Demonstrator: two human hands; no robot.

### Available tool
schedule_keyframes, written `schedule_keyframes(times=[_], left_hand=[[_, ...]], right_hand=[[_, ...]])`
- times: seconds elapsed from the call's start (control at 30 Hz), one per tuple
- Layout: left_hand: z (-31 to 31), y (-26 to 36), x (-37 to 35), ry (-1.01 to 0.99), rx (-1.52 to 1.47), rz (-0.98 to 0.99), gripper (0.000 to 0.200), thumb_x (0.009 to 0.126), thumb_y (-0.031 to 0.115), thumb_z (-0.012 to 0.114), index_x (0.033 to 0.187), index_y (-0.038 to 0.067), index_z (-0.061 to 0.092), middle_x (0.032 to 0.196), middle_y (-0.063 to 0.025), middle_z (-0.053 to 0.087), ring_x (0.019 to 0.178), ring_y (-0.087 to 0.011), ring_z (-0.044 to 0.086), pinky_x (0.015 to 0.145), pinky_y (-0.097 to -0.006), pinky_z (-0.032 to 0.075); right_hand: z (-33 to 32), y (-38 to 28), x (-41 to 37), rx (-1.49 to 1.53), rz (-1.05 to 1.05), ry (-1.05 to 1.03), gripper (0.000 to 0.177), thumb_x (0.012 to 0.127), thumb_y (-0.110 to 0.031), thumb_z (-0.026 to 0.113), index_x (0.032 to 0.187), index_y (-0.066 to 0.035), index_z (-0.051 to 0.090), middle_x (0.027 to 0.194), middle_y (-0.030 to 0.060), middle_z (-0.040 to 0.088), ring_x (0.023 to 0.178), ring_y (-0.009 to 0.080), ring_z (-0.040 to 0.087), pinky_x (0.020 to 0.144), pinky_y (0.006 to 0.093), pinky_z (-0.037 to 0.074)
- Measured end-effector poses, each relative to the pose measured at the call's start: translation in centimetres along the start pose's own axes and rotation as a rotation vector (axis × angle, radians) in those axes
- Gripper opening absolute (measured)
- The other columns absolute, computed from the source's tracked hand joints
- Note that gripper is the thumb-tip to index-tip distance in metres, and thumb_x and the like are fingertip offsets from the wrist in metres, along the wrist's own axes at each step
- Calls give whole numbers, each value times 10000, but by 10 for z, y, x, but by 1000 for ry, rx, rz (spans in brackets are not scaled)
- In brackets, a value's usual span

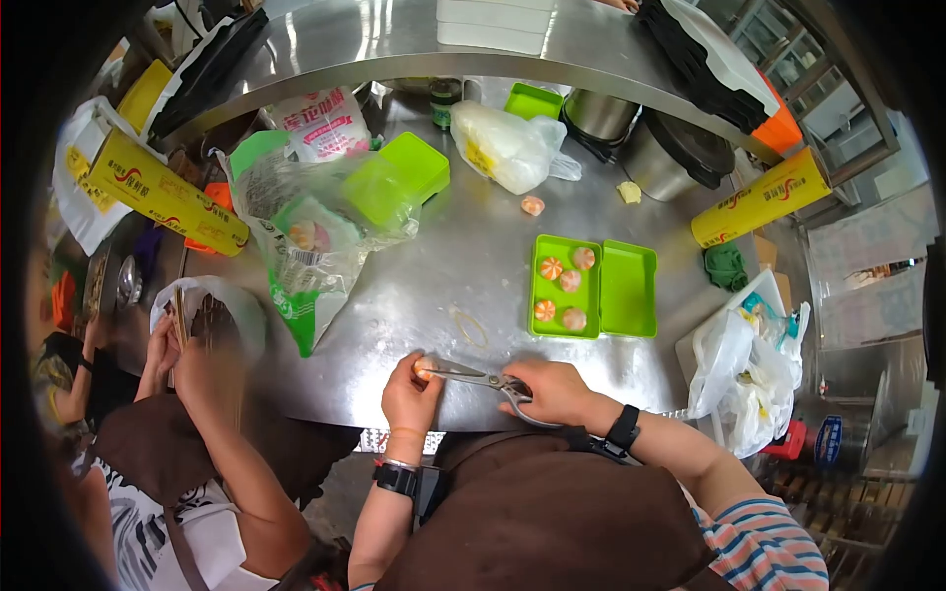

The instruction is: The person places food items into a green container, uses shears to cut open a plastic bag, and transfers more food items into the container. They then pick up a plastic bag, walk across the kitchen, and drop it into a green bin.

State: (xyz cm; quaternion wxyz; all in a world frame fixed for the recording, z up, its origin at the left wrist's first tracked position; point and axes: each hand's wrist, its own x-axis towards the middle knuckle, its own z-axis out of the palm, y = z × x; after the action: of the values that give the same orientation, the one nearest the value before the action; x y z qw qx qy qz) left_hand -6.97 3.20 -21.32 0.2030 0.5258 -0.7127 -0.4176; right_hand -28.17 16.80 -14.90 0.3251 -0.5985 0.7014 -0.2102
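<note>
Near the table's front edge, my left hand (pixel 409 397) pinches a small orange-and-white ball (pixel 425 367) between its fingertips. My right hand (pixel 554 391) is wrapped round the handles of metal scissors (pixel 473 376), whose blades point left and reach the ball. Above my right hand sits an open green box (pixel 565 336) holding several orange-and-white balls, with its green lid (pixel 629 289) lying to the right. A single pinkish ball (pixel 532 205) rests on the metal table beyond the box. A thin ring-shaped band (pixel 470 329) lies just beyond the scissors.
An open plastic package (pixel 325 212) and a green container (pixel 419 163) are at the left. Further back are a white plastic bag (pixel 505 148) and metal pots (pixel 662 153). A white bin (pixel 695 345) with bags stands right. A co-worker's hands (pixel 187 355) are at the left.
</note>
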Motion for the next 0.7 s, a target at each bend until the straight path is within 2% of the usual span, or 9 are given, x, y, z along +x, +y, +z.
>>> schedule_keyframes(times=[0.13, 0.23, 0.5, 0.7], left_hand=[[6, -8, -1, 14, -51, 17, 407, 766, 167, 784, 1130, 44, 652, 811, -69, 685, 648, -141, 642, 630, -270, 526], [9, -11, -2, 27, -111, 24, 386, 762, 146, 775, 1111, 39, 649, 800, -61, 684, 641, -140, 641, 628, -269, 526], [8, -4, -5, 57, -30, -4, 342, 752, 132, 775, 1054, 45, 640, 790, -43, 684, 629, -120, 634, 618, -263, 520], [9, -9, -5, 38, -71, 17, 373, 754, 145, 791, 1076, 44, 634, 792, -38, 683, 624, -114, 627, 623, -261, 521]], right_hand=[[-1, -5, -1, -135, -30, 31, 421, 791, -400, 730, 1086, -124, 610, 918, 101, 619, 774, 323, 637, 638, 410, 506], [-2, -8, -1, -155, -23, 28, 409, 789, -359, 716, 1095, -110, 611, 909, 128, 617, 804, 343, 633, 667, 438, 505], [-2, -5, -1, -178, 1, -17, 436, 760, -271, 715, 1145, -105, 596, 915, 142, 611, 817, 359, 635, 695, 446, 517], [-1, -3, 1, -137, 31, -70, 433, 764, -215, 706, 1165, -97, 589, 939, 155, 613, 849, 367, 634, 722, 453, 517]])
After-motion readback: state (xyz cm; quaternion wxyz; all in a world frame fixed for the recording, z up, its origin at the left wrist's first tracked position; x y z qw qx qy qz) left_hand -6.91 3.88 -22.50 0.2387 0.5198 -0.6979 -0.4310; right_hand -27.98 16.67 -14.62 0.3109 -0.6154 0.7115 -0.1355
